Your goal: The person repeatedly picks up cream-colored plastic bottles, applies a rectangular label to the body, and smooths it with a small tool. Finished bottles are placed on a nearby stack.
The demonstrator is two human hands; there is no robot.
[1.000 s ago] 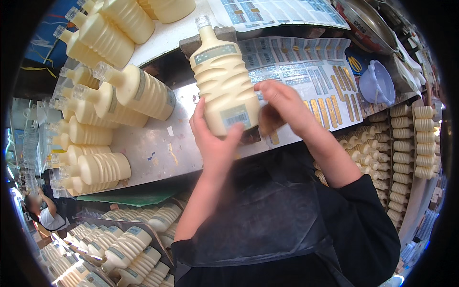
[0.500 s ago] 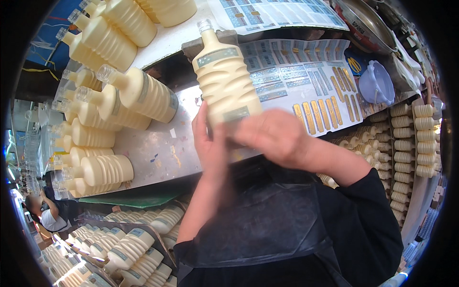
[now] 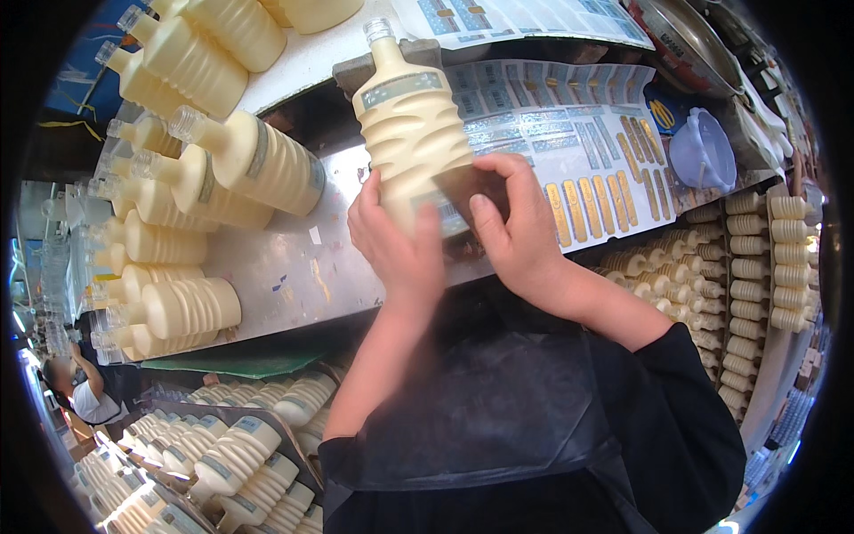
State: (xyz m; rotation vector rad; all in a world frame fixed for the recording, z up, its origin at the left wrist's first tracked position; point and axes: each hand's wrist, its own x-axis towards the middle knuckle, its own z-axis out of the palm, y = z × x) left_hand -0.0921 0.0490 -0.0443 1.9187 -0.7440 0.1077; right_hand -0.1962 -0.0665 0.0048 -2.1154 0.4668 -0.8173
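Observation:
A cream ribbed bottle [image 3: 411, 133] with a clear threaded neck lies in front of me, its neck pointing away and resting by a grey block [image 3: 354, 73]. My left hand [image 3: 398, 249] grips its lower left side, the thumb side smeared by motion. In my right hand [image 3: 523, 236] is a thin, dark brown flat piece [image 3: 480, 189], pinched between thumb and fingers. That piece lies against the lower right of the bottle and partly covers a grey-blue label [image 3: 451, 216]. Another grey-blue label band [image 3: 400, 89] crosses the bottle's shoulder.
Several cream bottles [image 3: 271, 165] stand on the left of the metal table [image 3: 294, 258]. To the right lie sheets of blue and gold labels [image 3: 592, 209] and a lilac bucket [image 3: 703, 151]. More bottles fill racks [image 3: 747, 294] at right and crates at lower left. Another person [image 3: 89, 383] is at far left.
My right hand has moved right and turned, bringing the dark brown piece into view against the bottle. My left hand has shifted slightly left, its thumb side moving up over the bottle's lower end.

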